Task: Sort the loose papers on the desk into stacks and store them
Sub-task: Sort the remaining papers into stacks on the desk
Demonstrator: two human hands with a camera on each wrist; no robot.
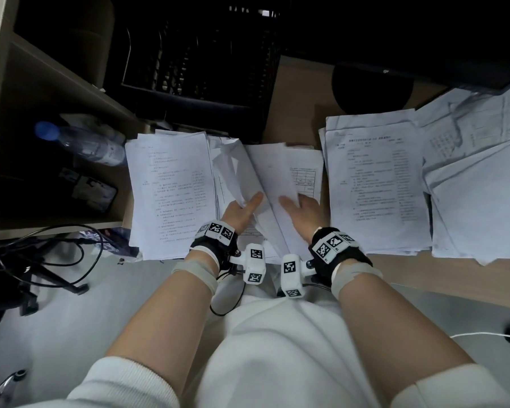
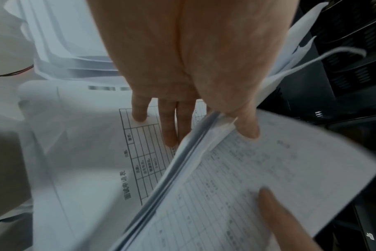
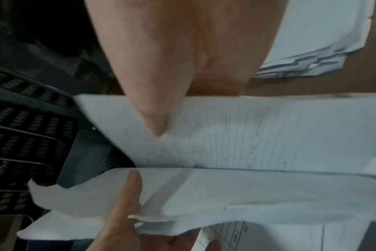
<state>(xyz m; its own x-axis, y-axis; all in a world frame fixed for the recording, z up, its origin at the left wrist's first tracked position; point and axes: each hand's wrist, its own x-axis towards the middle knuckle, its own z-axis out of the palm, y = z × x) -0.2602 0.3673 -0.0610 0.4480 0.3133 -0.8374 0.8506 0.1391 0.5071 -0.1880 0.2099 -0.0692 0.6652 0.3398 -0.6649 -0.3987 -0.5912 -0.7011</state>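
Both hands meet over the middle pile of papers at the desk's front edge. My left hand (image 1: 245, 206) pinches a raised bundle of sheets (image 1: 265, 184), thumb (image 2: 247, 129) on top and fingers (image 2: 170, 129) below, touching a table-form sheet (image 2: 140, 152). My right hand (image 1: 299, 206) grips the same bundle, with its thumb (image 3: 152, 122) on the lined top sheet (image 3: 258, 135) and its fingers hidden behind. A squared stack of printed pages (image 1: 171, 195) lies to the left, another stack (image 1: 377, 184) to the right. Loose overlapping sheets (image 1: 477, 178) spread at the far right.
A black mesh file tray (image 1: 200, 69) stands just behind the middle pile. A water bottle (image 1: 83, 142) and a dark phone-like item (image 1: 92, 189) lie on the shelf at left. A round black monitor base (image 1: 371, 89) sits behind the right stack. Cables (image 1: 50, 254) trail on the floor at left.
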